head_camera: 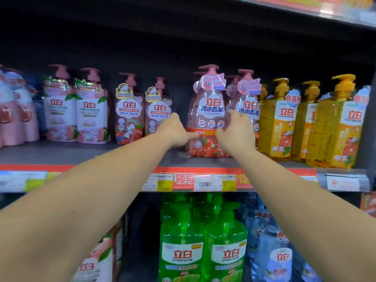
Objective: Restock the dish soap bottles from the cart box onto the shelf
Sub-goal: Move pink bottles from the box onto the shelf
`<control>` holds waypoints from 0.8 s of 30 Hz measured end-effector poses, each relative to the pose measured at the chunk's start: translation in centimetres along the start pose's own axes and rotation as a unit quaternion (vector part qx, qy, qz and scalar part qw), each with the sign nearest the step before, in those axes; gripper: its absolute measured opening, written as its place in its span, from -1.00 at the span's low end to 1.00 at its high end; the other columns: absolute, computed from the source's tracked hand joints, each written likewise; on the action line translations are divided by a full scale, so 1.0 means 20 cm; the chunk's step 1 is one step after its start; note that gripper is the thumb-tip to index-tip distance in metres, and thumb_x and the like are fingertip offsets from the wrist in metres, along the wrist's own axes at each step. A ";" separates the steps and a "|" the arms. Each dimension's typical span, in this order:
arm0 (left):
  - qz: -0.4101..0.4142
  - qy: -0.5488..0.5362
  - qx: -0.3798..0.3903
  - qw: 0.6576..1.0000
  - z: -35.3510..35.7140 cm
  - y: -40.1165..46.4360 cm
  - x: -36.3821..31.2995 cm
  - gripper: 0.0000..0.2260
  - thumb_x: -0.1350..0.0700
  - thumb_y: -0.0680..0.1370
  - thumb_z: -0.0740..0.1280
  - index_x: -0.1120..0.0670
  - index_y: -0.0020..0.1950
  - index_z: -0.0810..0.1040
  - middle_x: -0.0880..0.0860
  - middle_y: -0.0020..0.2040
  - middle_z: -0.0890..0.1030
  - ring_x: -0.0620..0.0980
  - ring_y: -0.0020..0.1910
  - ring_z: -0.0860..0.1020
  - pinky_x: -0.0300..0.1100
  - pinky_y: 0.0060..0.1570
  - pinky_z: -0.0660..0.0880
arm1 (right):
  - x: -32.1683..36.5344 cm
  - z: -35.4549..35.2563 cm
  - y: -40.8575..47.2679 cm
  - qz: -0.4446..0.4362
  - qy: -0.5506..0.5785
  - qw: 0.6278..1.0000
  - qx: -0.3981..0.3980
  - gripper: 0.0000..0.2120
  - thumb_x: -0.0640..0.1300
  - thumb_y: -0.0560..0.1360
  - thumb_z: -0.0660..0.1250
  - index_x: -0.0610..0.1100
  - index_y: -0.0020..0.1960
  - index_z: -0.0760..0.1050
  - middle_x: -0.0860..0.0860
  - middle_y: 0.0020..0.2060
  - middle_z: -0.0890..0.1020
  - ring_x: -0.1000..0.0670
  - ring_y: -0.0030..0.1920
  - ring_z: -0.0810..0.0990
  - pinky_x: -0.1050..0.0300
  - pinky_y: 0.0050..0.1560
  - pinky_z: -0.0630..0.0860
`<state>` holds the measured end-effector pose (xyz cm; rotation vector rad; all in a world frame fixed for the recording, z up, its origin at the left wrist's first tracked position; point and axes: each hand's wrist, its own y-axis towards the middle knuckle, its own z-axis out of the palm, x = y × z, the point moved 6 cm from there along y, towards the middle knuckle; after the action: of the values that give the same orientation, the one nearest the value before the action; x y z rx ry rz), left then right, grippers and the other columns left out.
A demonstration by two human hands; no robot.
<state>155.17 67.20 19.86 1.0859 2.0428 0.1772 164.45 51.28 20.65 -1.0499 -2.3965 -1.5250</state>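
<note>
**Both hands on the pink bottle**

Forearms reach out from me — my left hand [176, 130] and right hand [237, 132] grasp the pink dish soap bottle [207, 119] from either side, fingers curled round it, upright on the shelf [81, 153] beside yellow bottles [280, 123].

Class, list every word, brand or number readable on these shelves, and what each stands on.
"立白": front bottle between both hands, and neighbouring bottles.
"冷水去油": same bottle.
"食品用": tag on yellow bottle.
"领导": red shelf strip.
Price tags: too small to read.
</note>
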 end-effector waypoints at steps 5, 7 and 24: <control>0.003 0.211 -0.116 0.971 -0.49 -0.22 0.35 -0.36 -0.30 0.46 0.33 0.11 0.35 0.38 0.18 0.33 0.46 0.23 0.32 0.42 0.05 0.25 0.38 | 0.70 0.29 -0.18 -0.157 -0.034 0.983 0.085 -0.45 -0.06 0.49 0.28 -0.15 0.45 0.27 -0.10 0.39 0.37 -0.16 0.43 0.25 -0.10 0.36 0.31; -0.025 0.274 -0.140 0.951 -0.75 -0.37 0.58 -0.38 -0.31 0.48 0.29 0.10 0.35 0.41 0.19 0.34 0.45 0.23 0.34 0.40 0.04 0.30 0.35 | 1.05 0.43 -0.33 -0.203 -0.027 0.971 0.120 -0.45 -0.04 0.50 0.26 -0.15 0.45 0.26 -0.09 0.44 0.32 -0.14 0.48 0.18 -0.12 0.41 0.25; -0.440 0.449 -0.217 0.746 -3.04 -2.70 2.34 -0.37 -0.34 0.43 0.31 0.09 0.32 0.47 0.18 0.27 0.52 0.23 0.26 0.49 0.04 0.20 0.45 | 3.96 0.67 -2.71 -0.451 0.270 0.759 0.385 -0.60 0.06 0.54 0.25 -0.14 0.28 0.44 -0.15 0.27 0.52 -0.21 0.31 0.46 -0.06 0.17 0.47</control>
<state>63.35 82.72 8.72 -0.4635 2.8936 0.7418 75.44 87.56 7.85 0.7162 -2.6635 -0.5607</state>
